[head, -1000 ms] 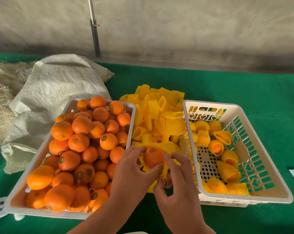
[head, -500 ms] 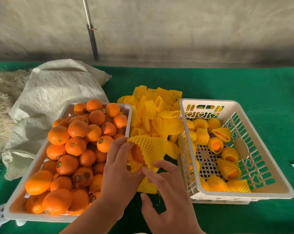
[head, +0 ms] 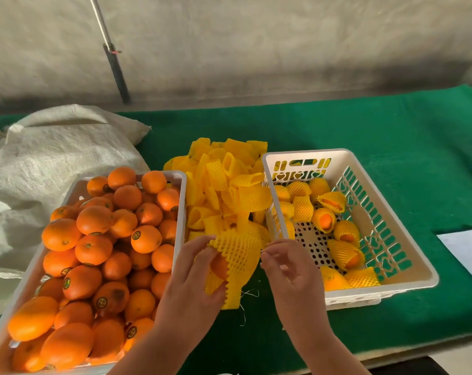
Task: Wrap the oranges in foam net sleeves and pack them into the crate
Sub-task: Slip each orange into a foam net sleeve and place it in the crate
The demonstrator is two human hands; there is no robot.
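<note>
Nearest the camera, an orange (head: 219, 266) is held in the left hand (head: 187, 288), fingers curled round it, with a yellow foam net sleeve (head: 239, 262) drawn over most of it; only a strip of peel is seen at the sleeve's open left side. The right hand (head: 290, 272) is held just beside the sleeve, fingers loosely bent and gripping nothing. To the left, a white tray (head: 181, 201) is heaped with bare oranges (head: 94, 255), several marked with small round stickers. To the right, a white slotted crate (head: 408, 255) is partly filled with sleeved oranges (head: 324, 220) lying along its far and right sides, its dotted floor showing near the middle. Between the two containers a pile of empty sleeves (head: 224, 185) is spread on the green cloth (head: 364, 131). Behind the tray a pale woven sack (head: 53, 158) is seen
</note>
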